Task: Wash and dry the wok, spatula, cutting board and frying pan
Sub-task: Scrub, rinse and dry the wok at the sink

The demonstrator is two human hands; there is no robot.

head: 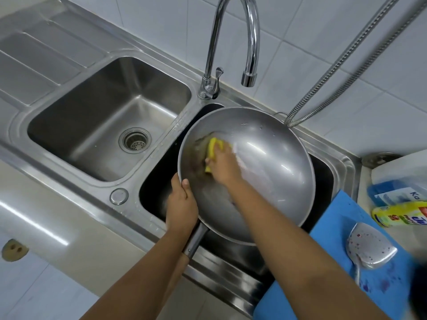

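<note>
Two basins made up the steel sink (147, 155); the left one stood bare, and the wok (265, 162) sat tilted over the right one, beneath the tap (235, 38). The wok was the largest thing there, a broad metal bowl, and by its look rigid, fairly heavy and slick with suds, so it would likely slide or swing if held by the rim alone. The left hand (181, 206) gripped it at the near-left rim, just where the handle (195, 241) joins, fingers (186, 184) curled over the edge; that joint seemed the soundest hold, close to the weight. The right hand (223, 166) was closed on a yellow sponge (211, 148), pressed against the inner wall on the left, where brownish residue showed. The sponge looked soft and easily squeezed.

On the desk to the right lay a blue cutting board (332, 218), flat and stiff, stained purple, overhanging the sink's near-right corner. The spatula (367, 248) rested on it, speckled, thin and light, best lifted by its handle. A dish-soap bottle (399, 215) lay further right. The frying pan could not be made out.
</note>
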